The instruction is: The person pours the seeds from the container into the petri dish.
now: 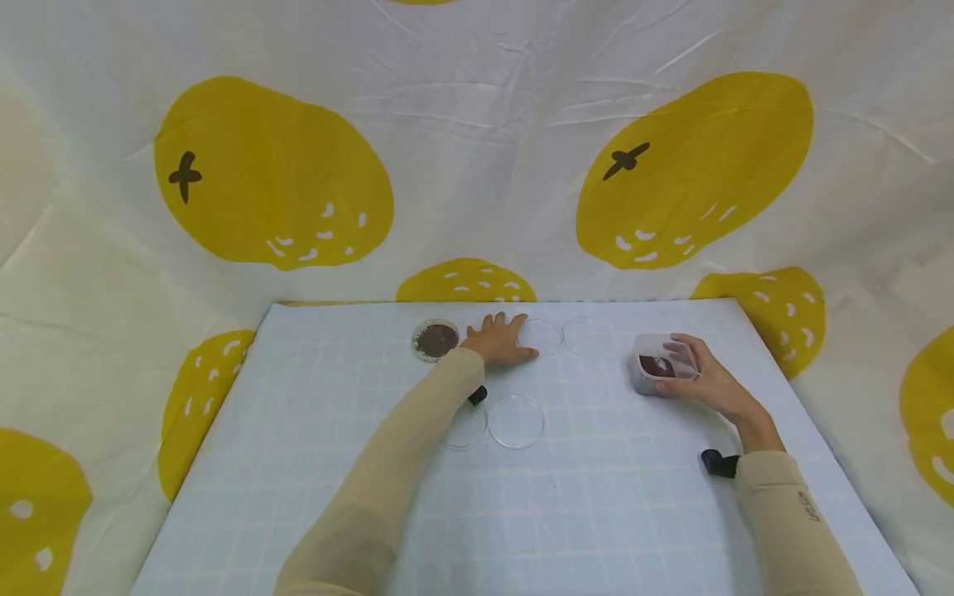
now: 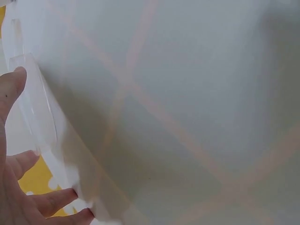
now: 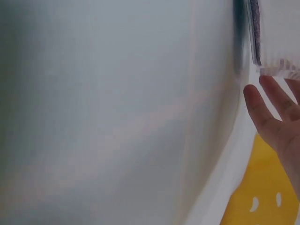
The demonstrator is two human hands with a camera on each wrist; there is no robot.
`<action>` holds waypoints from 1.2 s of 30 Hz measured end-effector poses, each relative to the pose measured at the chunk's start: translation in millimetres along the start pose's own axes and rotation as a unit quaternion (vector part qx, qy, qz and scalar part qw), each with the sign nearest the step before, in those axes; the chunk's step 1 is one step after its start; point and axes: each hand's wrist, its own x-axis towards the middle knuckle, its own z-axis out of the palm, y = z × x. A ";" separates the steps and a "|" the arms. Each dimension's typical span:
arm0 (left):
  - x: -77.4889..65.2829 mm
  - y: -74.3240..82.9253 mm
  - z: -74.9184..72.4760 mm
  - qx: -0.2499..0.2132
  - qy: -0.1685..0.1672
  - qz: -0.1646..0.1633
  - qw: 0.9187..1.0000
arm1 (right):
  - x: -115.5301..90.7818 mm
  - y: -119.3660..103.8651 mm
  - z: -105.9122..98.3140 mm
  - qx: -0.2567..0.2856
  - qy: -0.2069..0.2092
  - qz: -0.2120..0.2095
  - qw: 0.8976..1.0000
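Left hand (image 1: 498, 340) spread, touching clear dish (image 1: 544, 337), right hand (image 1: 708, 382) gripping tub (image 1: 641, 379)

In the head view, the left sleeve (image 1: 373, 488) covers part of 1 clear dish (image 1: 468, 434) and part of a black wrist device (image 1: 478, 396), the bottom edge cuts off that sleeve and the right sleeve (image 1: 793, 521), and the lettering (image 1: 808, 507) on the latter is too small to read. The right hand (image 1: 711, 385) covers part of the tub's (image 1: 643, 382) right side, leaving its brown contents too small to identify. In the 2 wrist views, side edges crop the left hand (image 2: 16, 190), the right hand and the tub, and the tabletop (image 3: 117, 117) looks blurred.
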 end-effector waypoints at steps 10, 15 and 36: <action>0.0 -1.8 -2.2 -0.020 -0.011 -0.003 1.000 | 13.9 -27.0 22.0 -0.010 0.065 -0.016 0.998; 2.5 -3.6 -1.4 -0.026 -0.010 -0.005 1.000 | 27.6 -43.9 34.0 -0.026 0.096 -0.036 0.994; -7.1 4.0 -8.5 -0.023 -0.013 -0.015 1.000 | 80.7 -73.6 69.9 -0.162 0.151 -0.187 0.957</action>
